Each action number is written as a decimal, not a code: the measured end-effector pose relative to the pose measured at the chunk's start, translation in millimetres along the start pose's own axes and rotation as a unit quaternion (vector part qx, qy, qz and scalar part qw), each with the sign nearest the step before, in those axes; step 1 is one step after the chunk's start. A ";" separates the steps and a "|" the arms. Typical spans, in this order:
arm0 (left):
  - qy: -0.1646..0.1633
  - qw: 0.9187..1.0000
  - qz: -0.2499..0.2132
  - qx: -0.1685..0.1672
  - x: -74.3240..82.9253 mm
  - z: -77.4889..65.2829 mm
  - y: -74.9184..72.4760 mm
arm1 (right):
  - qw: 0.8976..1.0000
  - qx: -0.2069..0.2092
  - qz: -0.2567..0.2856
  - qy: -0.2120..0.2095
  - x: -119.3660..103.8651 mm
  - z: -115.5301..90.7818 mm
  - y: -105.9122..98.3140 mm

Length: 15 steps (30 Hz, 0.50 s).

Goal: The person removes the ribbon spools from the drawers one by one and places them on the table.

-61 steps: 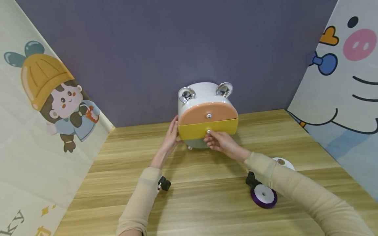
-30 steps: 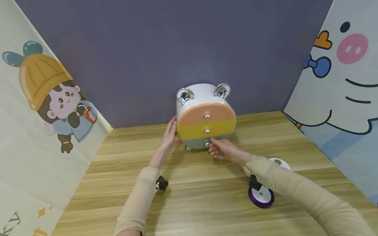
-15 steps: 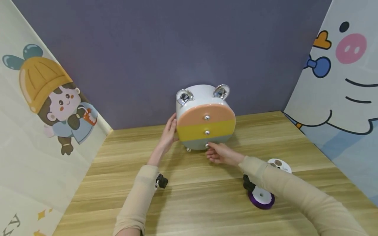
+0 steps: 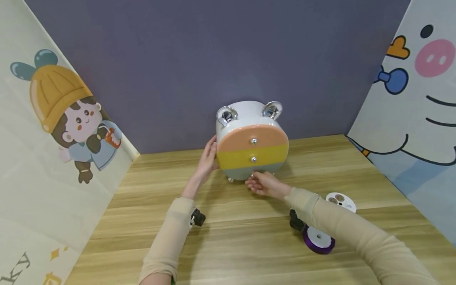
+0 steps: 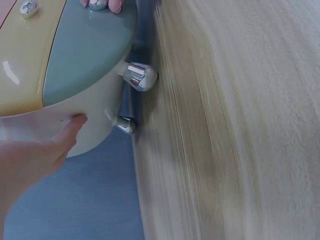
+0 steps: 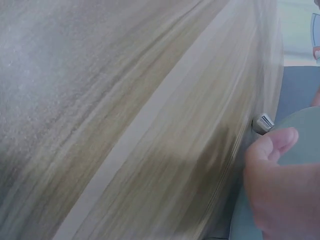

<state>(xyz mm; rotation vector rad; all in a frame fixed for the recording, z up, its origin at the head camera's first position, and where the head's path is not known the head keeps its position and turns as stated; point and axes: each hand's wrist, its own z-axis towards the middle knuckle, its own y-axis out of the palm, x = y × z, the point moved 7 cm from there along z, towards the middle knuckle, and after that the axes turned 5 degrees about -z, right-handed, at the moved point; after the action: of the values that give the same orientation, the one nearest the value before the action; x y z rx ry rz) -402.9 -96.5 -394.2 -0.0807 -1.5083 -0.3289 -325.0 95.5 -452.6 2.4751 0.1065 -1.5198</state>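
Observation:
A small white cabinet (image 4: 246,111) with two silver ears stands at the back of the table, by the dark wall. Its rounded front has three drawers: an orange one (image 4: 233,140) on top, a yellow one (image 4: 231,158) in the middle and a grey-green one (image 4: 236,173) at the bottom. All look flush. My left hand (image 4: 207,161) lies along the cabinet's left side, fingers extended against it. With thumb and fingertips, my right hand (image 4: 265,184) pinches the silver knob (image 5: 98,4) of the bottom drawer, mostly covering it in the head view.
On the table (image 4: 228,245), a purple ribbon spool (image 4: 319,239) lies below the right forearm. A white disc with brown circles (image 4: 341,202) lies just beyond that forearm. Cartoon-printed panels flank the table left and right.
The yellow drawer, slightly out two seconds ago, has gone in flush. My right hand has moved down from its knob to the bottom drawer's knob. My left hand has stayed at the cabinet's side.

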 end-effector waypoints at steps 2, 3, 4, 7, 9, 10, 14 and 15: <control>0.000 1.000 0.002 0.000 0.3 0.1 1.1 | 1.000 0.001 -0.001 0.002 0.3 -0.1 -1.0; 0.000 1.000 0.003 -0.001 0.6 -0.1 1.8 | 1.000 -0.001 0.000 0.002 0.7 -0.2 -1.2; 0.001 1.000 0.005 -0.003 0.9 -0.4 2.4 | 1.000 -0.002 0.000 0.003 1.2 -0.2 -1.8; 0.003 1.000 0.009 -0.005 1.4 -1.3 3.3 | 1.000 -0.002 0.001 0.009 3.1 -0.5 -3.3; 0.003 1.000 0.010 -0.008 1.5 -1.6 3.5 | 1.000 -0.006 0.003 0.012 4.1 -1.5 -3.3; 0.003 1.000 0.009 -0.009 1.5 -1.5 3.5 | 1.000 -0.003 0.003 0.016 4.9 -2.0 -3.7; 0.002 1.000 0.000 -0.009 1.8 -0.9 1.9 | 1.000 -0.009 0.006 0.023 7.3 -6.6 -1.6; 0.003 1.000 -0.001 -0.008 2.2 -0.7 1.5 | 1.000 -0.009 0.006 0.025 8.0 -7.9 -1.1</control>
<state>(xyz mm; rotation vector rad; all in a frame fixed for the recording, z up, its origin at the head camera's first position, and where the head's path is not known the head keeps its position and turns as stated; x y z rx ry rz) -401.7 -95.6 -391.8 -0.0912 -1.5008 -0.3424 -314.7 97.9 -456.4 2.4944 0.1130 -1.4469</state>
